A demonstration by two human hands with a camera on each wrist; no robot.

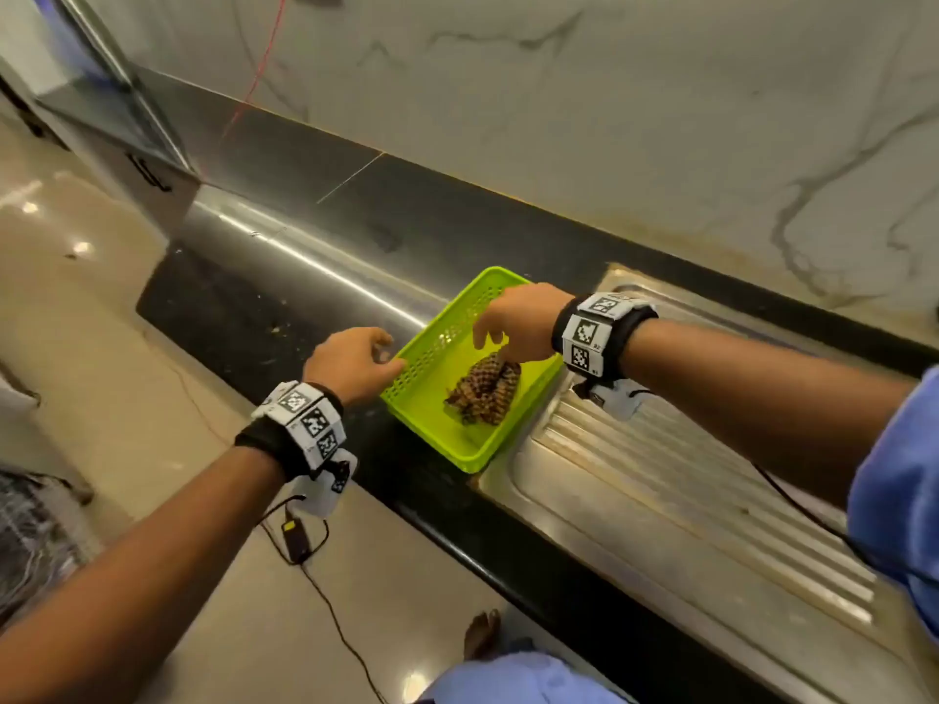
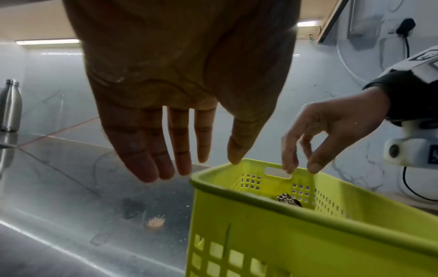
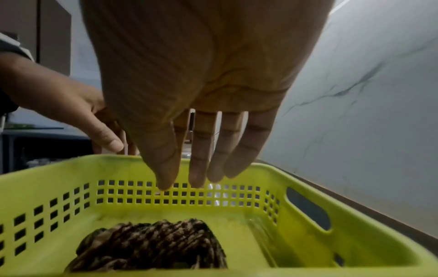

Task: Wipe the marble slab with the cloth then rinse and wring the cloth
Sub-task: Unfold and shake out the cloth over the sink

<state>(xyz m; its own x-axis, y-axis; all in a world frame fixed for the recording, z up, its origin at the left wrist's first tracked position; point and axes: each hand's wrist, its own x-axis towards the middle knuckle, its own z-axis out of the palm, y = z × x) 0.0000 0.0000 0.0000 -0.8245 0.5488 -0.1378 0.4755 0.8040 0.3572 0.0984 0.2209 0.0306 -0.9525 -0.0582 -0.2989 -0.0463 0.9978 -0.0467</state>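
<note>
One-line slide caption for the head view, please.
Both open hands, left hand and right hand, hover at a green basket holding the crumpled cloth.

head above, wrists close; shared basket

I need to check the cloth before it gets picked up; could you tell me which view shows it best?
The right wrist view: the cloth fills the near floor of the green basket. The head view shows it whole but small; the left wrist view shows only its top above the basket wall.
</note>
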